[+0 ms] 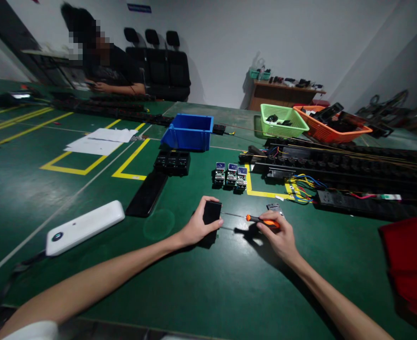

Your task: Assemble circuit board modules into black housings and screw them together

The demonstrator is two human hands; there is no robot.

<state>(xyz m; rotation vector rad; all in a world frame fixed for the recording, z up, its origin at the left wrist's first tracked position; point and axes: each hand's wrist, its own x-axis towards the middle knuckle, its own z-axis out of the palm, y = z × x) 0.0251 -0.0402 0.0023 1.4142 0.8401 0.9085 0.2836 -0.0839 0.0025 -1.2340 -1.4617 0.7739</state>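
Note:
My left hand (pixel 199 224) is wrapped round a black rectangular case (pixel 212 213), held upright just above the green table. Between the fingers of my right hand (pixel 279 233) is an orange and black screwdriver (pixel 265 221), its thin shaft pointing left to the case's right side. Whether the tip touches the case is too small to tell. Just behind my right hand lies a small metallic part (pixel 275 208), partly covered by the fingers. Several small circuit modules (pixel 231 176) stand in a row beyond my hands. Black modules (pixel 172 163) sit together farther left.
A black phone (pixel 146 194) and a white power bank (pixel 85 227) lie left. Behind are a blue bin (pixel 190 132), papers (pixel 100 140), a green basket (pixel 282 121) and an orange basket (pixel 331 125). Long black rails with wires (pixel 336 170) fill the right; a person sits across the table.

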